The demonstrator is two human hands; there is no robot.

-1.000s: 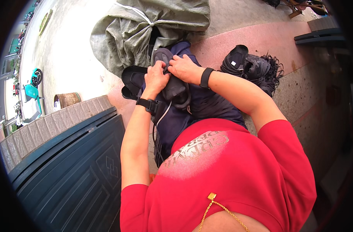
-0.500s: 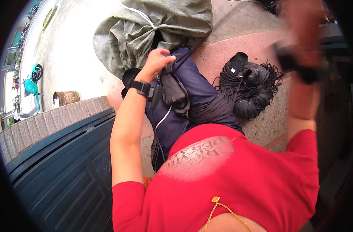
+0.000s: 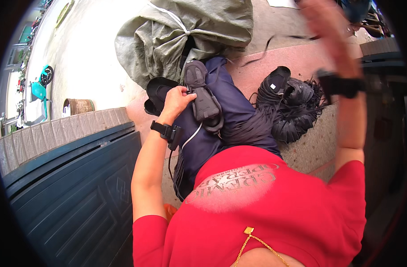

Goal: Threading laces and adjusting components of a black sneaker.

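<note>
Pinching L edge of blk sneaker, laid on navy trousers nr grey-grn woven sack, btwn thumb + fingers of L hand. Holding R hand high, just beside dk cord; too blurred, can't tell how open or if gripping.

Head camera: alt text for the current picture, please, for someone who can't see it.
The person's left hand is at the side of a black shoe on navy trousers; the blurred right hand is raised at upper right. Beyond lies a grey-green woven sack, with more black shoes and dark strands at right.
</note>
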